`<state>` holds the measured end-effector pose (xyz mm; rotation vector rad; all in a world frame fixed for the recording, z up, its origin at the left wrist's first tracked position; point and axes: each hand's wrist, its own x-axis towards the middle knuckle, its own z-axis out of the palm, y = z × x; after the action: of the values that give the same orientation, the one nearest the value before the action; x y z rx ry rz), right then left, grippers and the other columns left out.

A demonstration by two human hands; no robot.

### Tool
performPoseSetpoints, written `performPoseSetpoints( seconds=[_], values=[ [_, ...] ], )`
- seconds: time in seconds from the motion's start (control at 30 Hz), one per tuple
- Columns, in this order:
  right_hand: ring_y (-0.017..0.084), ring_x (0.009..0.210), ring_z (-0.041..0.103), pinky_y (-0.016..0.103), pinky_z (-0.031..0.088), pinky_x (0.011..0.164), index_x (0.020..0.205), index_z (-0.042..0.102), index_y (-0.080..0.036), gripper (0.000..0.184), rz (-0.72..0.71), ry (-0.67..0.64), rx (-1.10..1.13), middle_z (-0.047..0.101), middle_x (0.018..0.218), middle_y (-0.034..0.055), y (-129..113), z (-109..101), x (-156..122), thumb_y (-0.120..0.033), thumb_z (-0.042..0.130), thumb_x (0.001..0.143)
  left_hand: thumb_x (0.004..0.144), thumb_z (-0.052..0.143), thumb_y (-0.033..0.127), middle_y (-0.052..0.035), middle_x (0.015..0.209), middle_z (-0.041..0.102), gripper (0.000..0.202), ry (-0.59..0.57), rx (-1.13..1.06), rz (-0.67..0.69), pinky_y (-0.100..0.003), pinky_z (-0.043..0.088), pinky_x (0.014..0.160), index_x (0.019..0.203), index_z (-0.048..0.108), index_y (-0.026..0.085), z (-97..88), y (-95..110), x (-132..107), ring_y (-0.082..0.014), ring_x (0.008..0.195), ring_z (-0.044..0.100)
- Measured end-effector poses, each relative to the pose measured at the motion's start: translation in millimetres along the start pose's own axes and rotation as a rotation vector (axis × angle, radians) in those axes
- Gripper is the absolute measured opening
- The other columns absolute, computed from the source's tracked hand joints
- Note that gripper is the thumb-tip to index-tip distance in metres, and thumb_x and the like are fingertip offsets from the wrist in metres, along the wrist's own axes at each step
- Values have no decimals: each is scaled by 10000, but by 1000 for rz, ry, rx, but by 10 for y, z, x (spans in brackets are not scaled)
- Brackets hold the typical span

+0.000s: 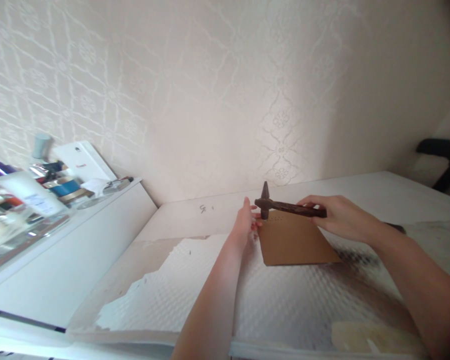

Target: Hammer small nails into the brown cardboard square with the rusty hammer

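Hammer (285, 206) is sitting level in the head view, just above the far edge of a brown card (294, 245). Its head is pointing down at the card's top left corner. Right hand (339, 216) is wrapping closed around the handle. Left hand (245, 220) is resting at that same corner with fingers drawn narrow, right beside the hammer head; can't tell if they're pinching anything. Card is lying flat on a white textured sheet (195, 290) covering the table (360, 187), with small dots showing near its top edge. Bottles (26, 195) are crowding a shelf (78, 235) far left, against the patterned wall (210, 100).
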<state>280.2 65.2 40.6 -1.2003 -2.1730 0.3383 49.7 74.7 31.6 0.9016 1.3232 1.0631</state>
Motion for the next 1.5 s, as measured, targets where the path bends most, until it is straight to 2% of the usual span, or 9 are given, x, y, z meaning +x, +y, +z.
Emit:
performPoseSetpoints(
  seconds=[0.1,0.27,0.43,0.6,0.8,1.0,1.13,1.3,1.5],
  values=[
    [208,751,648,286,506,648,973,665,-272,312,-3,-43,18,705,873,2,9,-9,4,-244,541,688,909,245,532,-90,819,607,511,-9,-6,-2,-219,323,492,1026,530,124,1,-1,4,-98,499,468],
    [196,760,643,284,493,674,994,649,-279,338,10,-5,-4,698,894,-10,10,-14,12,-207,529,686,887,281,572,-96,819,608,539,6,-5,10,-218,319,496,1024,544,122,-2,-8,-5,-102,510,475],
    [198,768,636,288,492,675,986,652,-273,327,-1,-83,9,696,906,-5,-1,-21,8,-204,511,699,898,272,554,-98,828,618,528,-11,-13,11,-221,336,504,1014,551,121,1,4,-27,-98,509,478],
    [197,774,641,282,493,681,998,647,-278,332,6,-31,-9,697,921,-7,-20,-28,12,-211,520,698,910,254,527,-93,818,614,516,2,-3,9,-216,312,476,1029,546,119,10,20,-34,-92,493,471],
    [200,758,644,281,497,654,966,659,-284,308,-8,-82,18,701,904,-14,-36,-23,8,-219,520,700,901,260,553,-76,759,595,526,-21,-19,31,-213,303,463,941,566,126,2,-3,-35,-97,497,457],
    [203,750,644,288,497,671,994,659,-283,342,3,-7,6,703,892,-5,-37,-17,8,-212,539,681,898,274,551,-75,768,590,507,-4,-14,30,-214,296,467,972,544,129,-6,-17,-5,-97,495,464],
    [203,727,643,288,498,663,972,670,-268,326,3,-29,28,706,853,2,4,-6,10,-228,545,674,905,258,540,-92,814,615,512,-9,-10,0,-217,311,474,994,544,125,-1,-8,15,-91,485,465],
    [188,772,640,270,486,691,984,649,-258,313,7,-21,30,697,912,-4,17,-8,19,-222,522,700,907,242,535,-100,819,619,530,3,14,11,-208,310,470,1031,537,112,4,10,-7,-88,487,475],
    [186,723,640,259,486,633,951,673,-261,289,11,-66,48,702,869,-3,-30,-20,12,-245,548,692,915,237,517,-85,793,607,511,-10,6,18,-206,314,479,992,545,116,6,7,-25,-89,495,466]
  ],
)
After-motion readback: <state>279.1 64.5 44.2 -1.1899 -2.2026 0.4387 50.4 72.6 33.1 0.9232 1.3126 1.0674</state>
